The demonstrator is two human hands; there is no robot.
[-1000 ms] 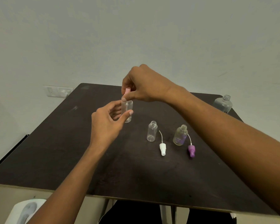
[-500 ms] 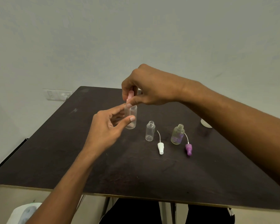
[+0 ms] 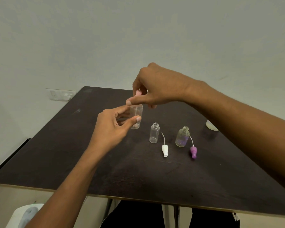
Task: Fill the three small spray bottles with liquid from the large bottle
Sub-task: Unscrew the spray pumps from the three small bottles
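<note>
- My left hand [image 3: 112, 129] sits just left of the frame's centre, thumb and fingers curled round a small clear bottle [image 3: 136, 116], which it holds upright above the table [image 3: 69, 155].
- My right hand [image 3: 156, 89] comes in from the right edge and hangs over that bottle, its thumb and fingers pinching a pink spray cap [image 3: 138, 93] at the bottle's top.
- My thumb hides the neck, so I cannot tell whether the cap is seated on it or only meets it.
- A second small bottle [image 3: 154, 134] stands upright on the table just right of centre, clear and with its mouth open.
- Its white spray cap [image 3: 164, 149] lies on its side just below and right of it, the thin tube pointing up the frame.
- Further right stands a third small bottle [image 3: 182, 137], rounder, with a purple tint low on its side and its mouth open.
- A purple spray cap [image 3: 193, 152] lies close by at its lower right, its tube reaching up beside the bottle.
- The large bottle [image 3: 210, 126] is at centre right, mostly hidden behind my right forearm; only its pale base shows.
- A white wall socket [image 3: 61, 94] sits at the table's far left corner.
</note>
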